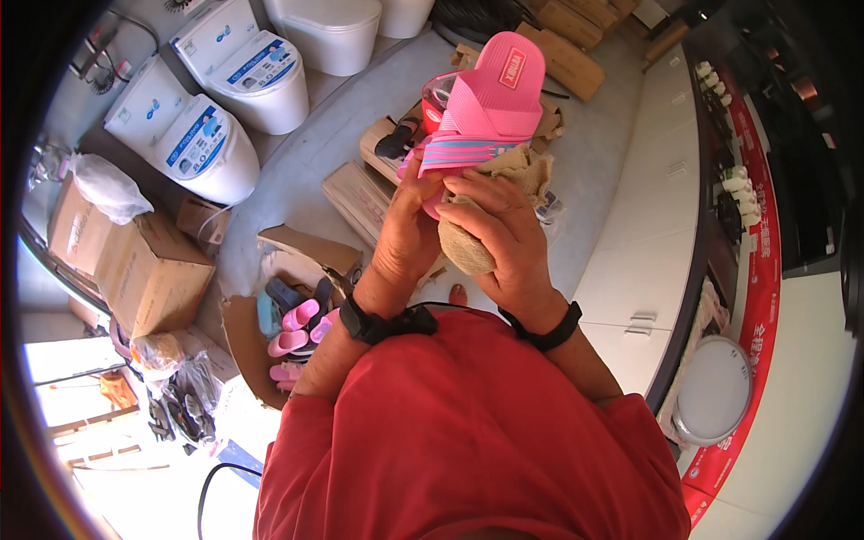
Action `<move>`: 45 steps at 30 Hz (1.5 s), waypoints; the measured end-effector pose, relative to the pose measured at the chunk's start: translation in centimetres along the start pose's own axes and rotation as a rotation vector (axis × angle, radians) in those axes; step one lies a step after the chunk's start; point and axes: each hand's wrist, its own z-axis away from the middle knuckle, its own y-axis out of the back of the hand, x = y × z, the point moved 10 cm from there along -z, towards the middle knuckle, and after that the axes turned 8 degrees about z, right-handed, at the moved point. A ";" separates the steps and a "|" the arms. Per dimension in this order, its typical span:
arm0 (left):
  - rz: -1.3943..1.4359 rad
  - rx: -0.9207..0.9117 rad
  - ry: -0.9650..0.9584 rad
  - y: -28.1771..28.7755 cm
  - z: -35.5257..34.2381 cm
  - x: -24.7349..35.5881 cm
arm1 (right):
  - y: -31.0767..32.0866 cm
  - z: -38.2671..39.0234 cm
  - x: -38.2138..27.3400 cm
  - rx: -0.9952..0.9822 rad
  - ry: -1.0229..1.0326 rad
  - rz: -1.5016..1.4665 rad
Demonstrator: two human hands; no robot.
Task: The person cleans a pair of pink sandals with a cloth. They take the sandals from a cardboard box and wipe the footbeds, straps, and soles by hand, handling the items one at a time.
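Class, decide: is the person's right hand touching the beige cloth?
Touching. The head view shows the right hand wrapped around the beige cloth, fingers pressed into it against the pink slipper.

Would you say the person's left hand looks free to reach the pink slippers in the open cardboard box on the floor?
Probably not: the left hand grips the pink slide sandal that the right hand rubs with a beige cloth, while the boxed pink slippers lie well below.

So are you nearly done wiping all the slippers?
Not nearly, I think. The left hand holds a pink slipper while the right hand presses a beige cloth against it. More slippers wait in a cardboard box below; none looks plainly finished.
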 end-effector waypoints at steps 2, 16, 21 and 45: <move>0.035 -0.023 0.005 -0.1 0.1 0.2 | 0.6 0.0 -0.2 0.035 0.030 -0.068; 0.265 -0.001 0.166 -1.0 0.3 -2.4 | -0.2 0.9 -0.2 0.017 -0.044 -0.256; 0.512 -0.224 0.272 -1.7 0.5 -3.5 | -0.8 -0.3 -2.0 0.016 -0.070 -0.481; 0.160 0.008 -0.061 0.2 0.3 1.4 | -0.2 2.4 2.7 -0.131 -0.289 -0.068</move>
